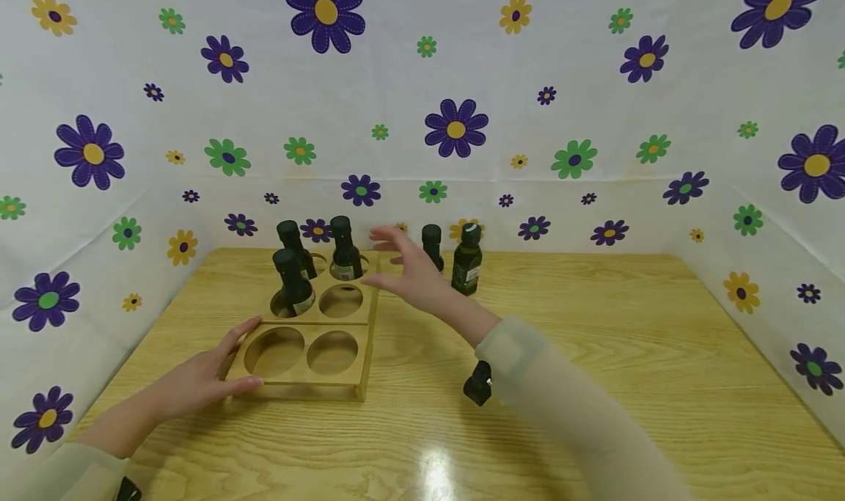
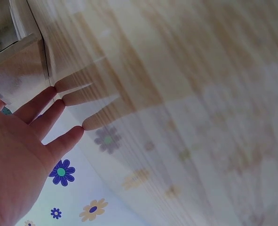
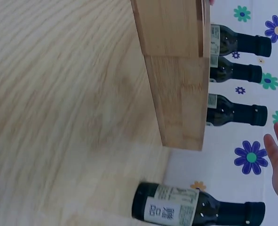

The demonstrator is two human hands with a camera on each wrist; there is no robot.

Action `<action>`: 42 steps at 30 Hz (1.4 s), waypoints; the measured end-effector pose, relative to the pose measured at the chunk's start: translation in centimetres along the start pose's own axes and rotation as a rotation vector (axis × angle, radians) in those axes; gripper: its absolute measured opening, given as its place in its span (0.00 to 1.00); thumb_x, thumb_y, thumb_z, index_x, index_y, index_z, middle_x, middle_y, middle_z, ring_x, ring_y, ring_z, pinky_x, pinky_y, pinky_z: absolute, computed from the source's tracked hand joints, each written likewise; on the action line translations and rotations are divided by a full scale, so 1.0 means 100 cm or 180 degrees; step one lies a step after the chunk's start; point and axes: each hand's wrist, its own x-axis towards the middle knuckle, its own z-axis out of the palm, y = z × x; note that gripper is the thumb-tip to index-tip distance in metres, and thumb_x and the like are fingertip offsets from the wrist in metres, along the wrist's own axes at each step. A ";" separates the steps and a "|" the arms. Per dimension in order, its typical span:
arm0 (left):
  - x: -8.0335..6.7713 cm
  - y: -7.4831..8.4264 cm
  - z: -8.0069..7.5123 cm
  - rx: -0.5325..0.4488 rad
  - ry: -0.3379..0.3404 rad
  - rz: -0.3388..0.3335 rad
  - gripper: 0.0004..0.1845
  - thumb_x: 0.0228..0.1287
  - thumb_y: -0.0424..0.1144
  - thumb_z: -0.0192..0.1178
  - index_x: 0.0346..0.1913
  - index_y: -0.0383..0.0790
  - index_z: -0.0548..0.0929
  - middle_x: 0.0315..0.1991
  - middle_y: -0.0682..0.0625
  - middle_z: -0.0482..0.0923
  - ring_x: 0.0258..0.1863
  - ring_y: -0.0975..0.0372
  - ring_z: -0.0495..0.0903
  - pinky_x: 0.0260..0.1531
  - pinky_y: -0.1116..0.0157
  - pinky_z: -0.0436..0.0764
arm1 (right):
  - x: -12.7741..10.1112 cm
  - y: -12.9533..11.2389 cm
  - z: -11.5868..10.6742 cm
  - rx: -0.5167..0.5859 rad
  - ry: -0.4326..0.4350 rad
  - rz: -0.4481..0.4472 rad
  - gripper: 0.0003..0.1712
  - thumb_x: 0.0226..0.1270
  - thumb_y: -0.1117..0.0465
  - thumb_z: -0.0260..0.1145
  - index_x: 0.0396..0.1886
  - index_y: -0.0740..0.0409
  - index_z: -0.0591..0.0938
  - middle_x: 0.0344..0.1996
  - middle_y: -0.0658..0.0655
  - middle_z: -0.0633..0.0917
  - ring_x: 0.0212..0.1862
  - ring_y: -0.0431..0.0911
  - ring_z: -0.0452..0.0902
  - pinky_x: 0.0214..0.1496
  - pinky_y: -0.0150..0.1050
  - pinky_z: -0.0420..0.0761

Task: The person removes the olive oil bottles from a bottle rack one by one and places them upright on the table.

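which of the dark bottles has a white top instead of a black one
The bottle standing on the table farthest right, outside the wooden rack. Its cap shows white on top; the other four have plain black caps.

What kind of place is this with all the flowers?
Probably a small tabletop booth set up for recording, not a lived-in room. A flower-print sheet walls in a wooden table on three sides, and only a wooden rack and some dark bottles sit on it.

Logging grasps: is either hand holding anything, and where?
Nothing held. Left hand rests open against the wooden bottle rack's near-left corner; right hand hovers open.
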 end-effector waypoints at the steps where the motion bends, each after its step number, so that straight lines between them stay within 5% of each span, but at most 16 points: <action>1: 0.000 0.000 0.000 -0.0005 0.0000 -0.0006 0.50 0.65 0.54 0.62 0.78 0.57 0.38 0.63 0.24 0.65 0.61 0.32 0.66 0.46 0.35 0.71 | 0.001 0.000 0.004 0.0022 -0.0014 0.0023 0.41 0.60 0.61 0.73 0.70 0.57 0.64 0.64 0.56 0.72 0.62 0.50 0.70 0.60 0.50 0.72; 18: -0.001 0.005 -0.002 0.0011 0.0032 -0.0003 0.50 0.65 0.55 0.62 0.78 0.55 0.39 0.63 0.24 0.65 0.61 0.32 0.66 0.46 0.36 0.72 | 0.021 0.018 0.035 -0.0032 0.0028 0.0514 0.43 0.62 0.58 0.72 0.73 0.55 0.61 0.67 0.59 0.69 0.64 0.52 0.68 0.63 0.51 0.69; 27: -0.001 0.005 -0.001 -0.0021 0.0026 -0.0004 0.50 0.65 0.54 0.62 0.78 0.56 0.39 0.64 0.25 0.64 0.61 0.32 0.65 0.47 0.35 0.71 | 0.033 0.026 0.039 -0.0253 -0.0001 0.0623 0.46 0.60 0.57 0.73 0.74 0.55 0.60 0.68 0.58 0.68 0.66 0.50 0.67 0.64 0.43 0.69; 42: 0.000 0.001 0.000 -0.0038 0.0020 -0.0031 0.50 0.65 0.55 0.62 0.78 0.58 0.39 0.64 0.25 0.64 0.62 0.32 0.65 0.47 0.35 0.71 | 0.044 0.037 0.047 -0.0066 0.0021 0.0742 0.48 0.60 0.60 0.73 0.75 0.56 0.57 0.68 0.60 0.67 0.66 0.55 0.67 0.63 0.47 0.70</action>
